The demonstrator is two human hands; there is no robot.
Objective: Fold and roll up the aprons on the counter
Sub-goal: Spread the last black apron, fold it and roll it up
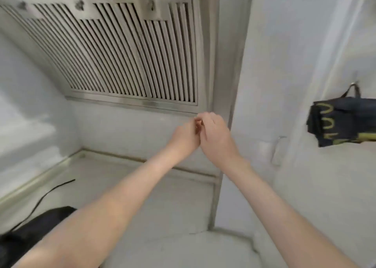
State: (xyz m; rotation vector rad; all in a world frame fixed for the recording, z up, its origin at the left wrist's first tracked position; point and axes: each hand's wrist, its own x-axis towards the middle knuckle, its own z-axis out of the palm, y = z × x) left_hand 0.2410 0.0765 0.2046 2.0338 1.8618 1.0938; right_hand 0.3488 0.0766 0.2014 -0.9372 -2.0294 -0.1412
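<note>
A black apron (30, 233) lies bunched on the steel counter (166, 210) at the lower left, and its thin strap (48, 194) trails away from me over the counter. Both my arms reach forward and up, well away from it. My left hand (186, 138) and my right hand (216, 137) meet in the air in front of the lower right corner of the extractor hood. Their fingers are curled and the fingertips touch each other. No cloth shows between them. The picture is blurred by motion.
The slatted metal extractor hood (126, 51) fills the upper left. A white wall (284, 64) stands at the right. On it a folded dark cloth with yellow print (343, 123) hangs from a hook (355, 84). A white socket (266, 148) sits below.
</note>
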